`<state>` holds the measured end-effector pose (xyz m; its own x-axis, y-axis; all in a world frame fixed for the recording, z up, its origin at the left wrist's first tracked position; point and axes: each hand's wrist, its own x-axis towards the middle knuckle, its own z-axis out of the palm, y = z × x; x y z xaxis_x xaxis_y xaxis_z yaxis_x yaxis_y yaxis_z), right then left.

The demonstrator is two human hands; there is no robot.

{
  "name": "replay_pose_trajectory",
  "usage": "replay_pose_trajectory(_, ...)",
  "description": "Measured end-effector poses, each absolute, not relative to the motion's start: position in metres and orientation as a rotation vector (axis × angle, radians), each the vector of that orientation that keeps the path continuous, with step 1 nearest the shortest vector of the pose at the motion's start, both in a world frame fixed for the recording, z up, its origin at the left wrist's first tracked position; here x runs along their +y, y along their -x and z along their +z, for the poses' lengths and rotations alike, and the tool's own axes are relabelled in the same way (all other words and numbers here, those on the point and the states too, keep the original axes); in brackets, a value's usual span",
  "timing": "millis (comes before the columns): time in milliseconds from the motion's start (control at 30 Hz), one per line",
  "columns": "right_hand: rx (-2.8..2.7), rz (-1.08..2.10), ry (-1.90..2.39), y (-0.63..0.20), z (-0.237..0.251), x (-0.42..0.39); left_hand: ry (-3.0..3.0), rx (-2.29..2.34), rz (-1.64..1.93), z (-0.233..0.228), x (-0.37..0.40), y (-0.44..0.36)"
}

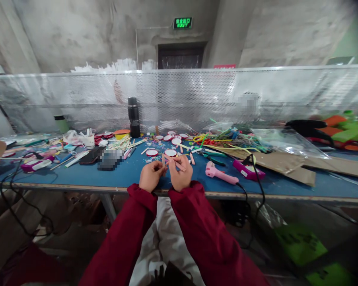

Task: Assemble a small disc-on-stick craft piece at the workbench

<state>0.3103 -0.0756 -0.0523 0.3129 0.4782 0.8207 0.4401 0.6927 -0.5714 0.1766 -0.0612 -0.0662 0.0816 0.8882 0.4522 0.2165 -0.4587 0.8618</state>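
Note:
My left hand (151,175) is closed in a pinch, holding a short flat wooden stick (163,159) upright just above the front of the blue table. Close beside it, my right hand (181,174) is closed around a slim pinkish stick (179,164), with its fingertips near the wooden one. Whether the two sticks touch is too small to tell. Beyond my hands lie round white discs with red rims, one disc (170,153) just behind my fingers and another disc (152,152) to its left.
Right of my hands lie a pink hot glue gun (221,174), pliers (215,158) and a purple box (248,170) with a cable. A black bottle (134,118), a phone (92,155) and bundled sticks stand or lie left. Tangled colourful cords (235,139) lie before a perforated metal screen (179,91). Someone's hand shows far left.

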Motion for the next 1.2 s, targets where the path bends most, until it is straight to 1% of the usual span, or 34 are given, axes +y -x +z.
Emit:
replay_pose_trajectory(433, -1.314, -0.019, 0.860, -0.3103, -0.0532, -0.0736, -1.733, 1.057, 1.431, -0.0654, -0.0624, -0.1778)
replay_pose_trajectory(1200, -1.301, 0.000, 0.863, -0.3105, -0.0533, -0.0735, -1.735, 1.076, 1.424, -0.0626, -0.0650, -0.1785)
